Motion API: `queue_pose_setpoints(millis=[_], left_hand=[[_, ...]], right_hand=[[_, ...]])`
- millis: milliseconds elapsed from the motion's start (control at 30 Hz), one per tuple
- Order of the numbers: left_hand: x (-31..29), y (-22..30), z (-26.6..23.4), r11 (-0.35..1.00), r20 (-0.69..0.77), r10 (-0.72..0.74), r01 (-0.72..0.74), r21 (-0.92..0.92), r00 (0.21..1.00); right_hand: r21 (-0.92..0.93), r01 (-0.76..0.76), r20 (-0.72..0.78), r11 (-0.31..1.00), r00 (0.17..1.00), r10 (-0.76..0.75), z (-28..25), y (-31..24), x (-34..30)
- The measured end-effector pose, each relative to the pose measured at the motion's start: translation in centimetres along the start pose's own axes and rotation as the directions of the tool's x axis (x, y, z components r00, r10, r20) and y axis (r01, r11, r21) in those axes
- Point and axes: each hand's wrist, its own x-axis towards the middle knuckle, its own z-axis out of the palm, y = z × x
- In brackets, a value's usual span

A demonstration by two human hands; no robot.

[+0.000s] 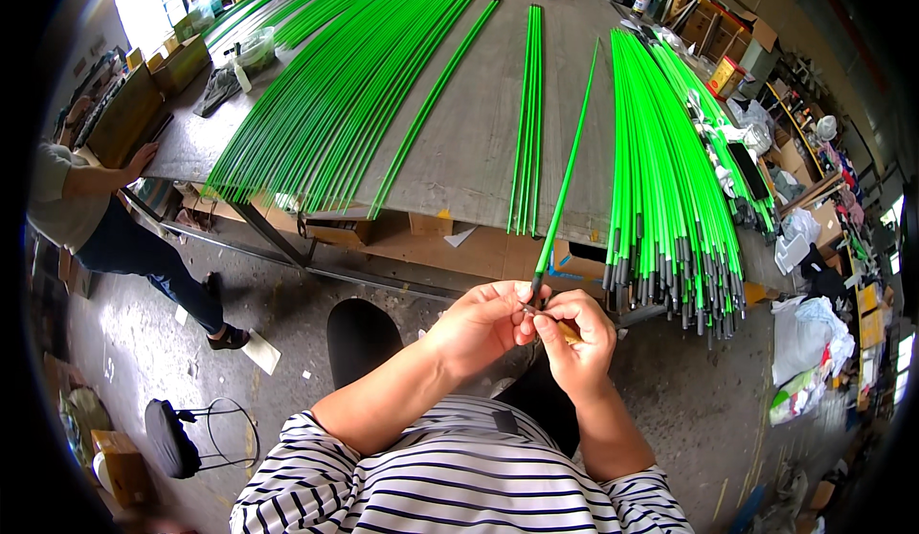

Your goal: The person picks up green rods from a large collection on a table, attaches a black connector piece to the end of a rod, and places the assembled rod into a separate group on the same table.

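Observation:
A long thin green rod (568, 175) with a dark lower end runs from the tabletop down to my hands. My left hand (483, 325) is closed, its thumb and fingers pinching the rod's dark end. Beside it and touching it, my right hand (581, 344) is closed round a small tool with a yellowish handle (569, 332). The tool's thin metal part points toward the rod's end; its tip is hidden between my fingers. To the right lies a dense bundle of green rods (661, 170) with dark ends past the table edge.
On the table (459, 142), a few rods (527, 122), a pair of rods (436, 103) and a wide row (335, 103) lie leftward. A person (105, 213) stands at the left. A stool (174, 438) is on the floor; plastic bags (812, 343) sit at the right.

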Motion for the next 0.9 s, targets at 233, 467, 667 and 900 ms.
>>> queue_pose_setpoints(millis=[233, 467, 667, 900], left_hand=[[-0.1, 0.3, 0.3, 0.999, -0.021, -0.038, 0.039, 0.013, 0.999], [-0.3, 0.2, -0.2, 0.999, -0.046, -0.028, 0.030, 0.044, 0.999], [-0.4, 0.5, -0.1, 0.998, -0.033, -0.044, 0.046, 0.048, 0.998], [-0.2, 0.7, -0.5, 0.997, -0.001, -0.081, 0.081, 0.020, 0.997]], right_hand=[[0.172, -0.242, 0.170, 0.955, 0.962, 0.214, -0.8, 1.2, 0.1], [0.212, -0.258, 0.261, 0.942, 0.944, 0.200, -1.0, 1.5, 0.6], [0.334, -0.320, 0.318, 0.886, 0.924, 0.214, -1.0, 1.7, 0.7], [0.346, -0.311, 0.348, 0.885, 0.919, 0.186, -1.1, 1.8, 1.2]])
